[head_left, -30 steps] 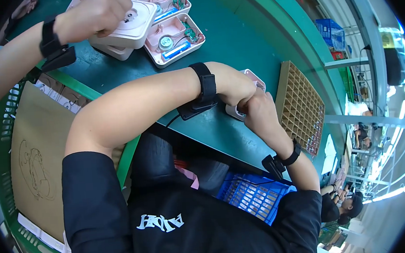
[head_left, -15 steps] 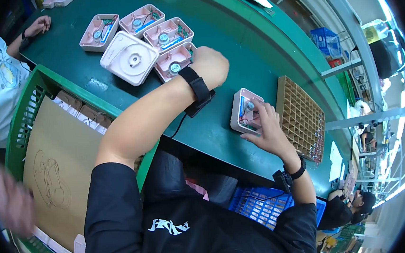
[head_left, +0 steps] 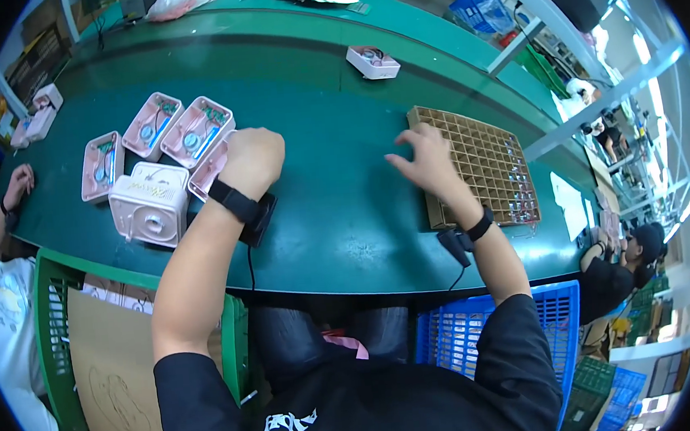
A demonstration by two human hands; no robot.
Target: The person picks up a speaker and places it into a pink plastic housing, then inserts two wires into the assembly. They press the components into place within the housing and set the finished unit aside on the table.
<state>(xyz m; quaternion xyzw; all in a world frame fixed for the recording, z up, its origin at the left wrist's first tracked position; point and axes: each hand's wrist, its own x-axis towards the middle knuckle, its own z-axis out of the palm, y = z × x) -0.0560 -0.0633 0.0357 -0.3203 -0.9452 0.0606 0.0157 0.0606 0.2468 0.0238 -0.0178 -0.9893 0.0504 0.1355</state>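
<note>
My left hand is at a pale pink plastic housing, which it partly covers; its fingers are hidden behind the back of the hand. Close by lie three more open pink housings with wires, green boards, blue strips and round silver parts inside. In front of them stands a boxy pink housing with a round hub on its face. My right hand, fingers apart and nothing visible in it, is at the left edge of a cardboard grid tray. Another open housing sits across the table.
At the left, a green crate holds a brown cardboard sheet, and another person's hand rests at the table edge. A blue crate is below the table at right. White papers lie right of the tray.
My right hand has left the housing it was touching and is now at the grid tray. A housing now shows at the far side. The view has turned; my left hand stays by the housing group.
</note>
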